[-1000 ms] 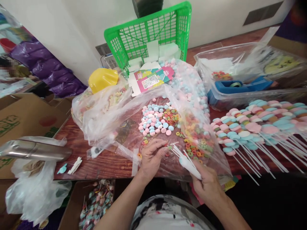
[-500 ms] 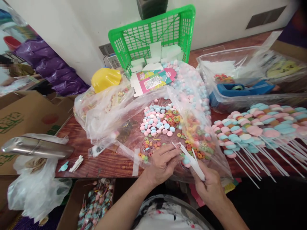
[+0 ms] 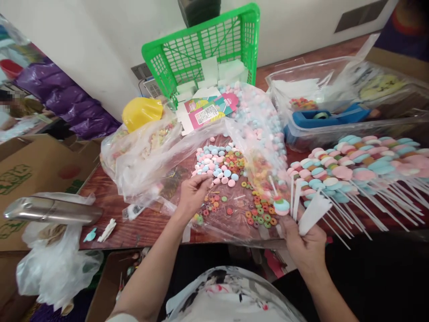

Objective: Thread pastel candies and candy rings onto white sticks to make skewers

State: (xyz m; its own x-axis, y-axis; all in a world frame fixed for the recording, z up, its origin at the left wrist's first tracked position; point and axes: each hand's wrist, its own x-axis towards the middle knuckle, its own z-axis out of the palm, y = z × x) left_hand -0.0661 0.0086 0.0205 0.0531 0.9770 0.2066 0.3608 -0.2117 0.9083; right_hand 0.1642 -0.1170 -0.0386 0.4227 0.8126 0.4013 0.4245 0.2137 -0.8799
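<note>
My left hand (image 3: 195, 197) is at the near left edge of a pile of pink, blue and white marshmallows (image 3: 218, 166). Its fingertips are pinched together; what is between them, if anything, is hidden. In my right hand (image 3: 306, 241) is a fanned bundle of white sticks (image 3: 314, 212), gripped upright. The same hand holds a short skewer of sweets (image 3: 281, 206), with a blue and white marshmallow, a green and red piece above it and a white stick tip on top. Colourful gummy rings (image 3: 261, 210) lie on clear plastic between my hands.
Finished marshmallow skewers (image 3: 355, 165) lie stacked at the right. Behind stand a green basket (image 3: 201, 40), a clear bin (image 3: 315, 138) with a blue tape dispenser (image 3: 330, 118), and bags of sweets. A steel flask (image 3: 53, 214) lies at the left table edge; a cardboard box (image 3: 40, 174) is beyond.
My hands have moved apart: the left went up and left to the marshmallows, the right moved right with the sticks and skewer. The view has shifted slightly.
</note>
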